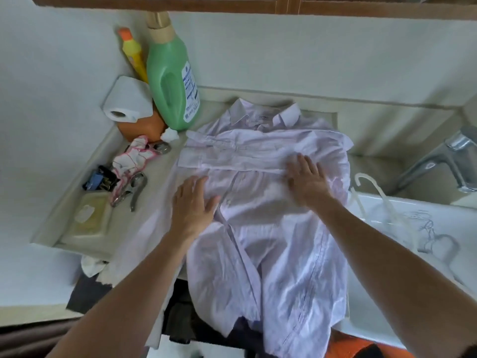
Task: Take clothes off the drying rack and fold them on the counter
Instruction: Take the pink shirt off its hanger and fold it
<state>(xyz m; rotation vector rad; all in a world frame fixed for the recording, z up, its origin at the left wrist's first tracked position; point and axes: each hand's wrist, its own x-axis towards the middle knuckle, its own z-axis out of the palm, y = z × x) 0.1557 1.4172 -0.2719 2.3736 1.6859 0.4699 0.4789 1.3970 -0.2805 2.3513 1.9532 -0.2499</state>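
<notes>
Head camera, looking down at a pale counter [165,153] set against a white wall.

A lilac button-up shirt [271,228] lies face up across the middle of the counter. Its collar sits near the back edge and its hem hangs over the front edge. One sleeve [232,156] appears folded across the chest, with its cuff toward the counter's left side.

Both hands lie flat on the shirt with fingers straight, gripping nothing. The left hand [193,205] presses beside the button strip. The right hand [307,182] presses the chest nearer the shirt's right side, at the end of the folded sleeve.

At the counter's back left corner stand a green detergent bottle [173,81], a yellow bottle [133,55], and a toilet paper roll [126,99] resting on an orange tub [142,127]. Along the left edge lie a pink-edged cloth [131,156], pliers [134,187] and binder clips [99,177].

To the right, a white plastic hanger [374,197] rests in the sink [413,254] below a chrome tap [449,156].

The drying rack is not in view. Judging by this, the shirt is off its hanger and folding has only begun: the body is unfolded, creased, and no finished pile is visible.
</notes>
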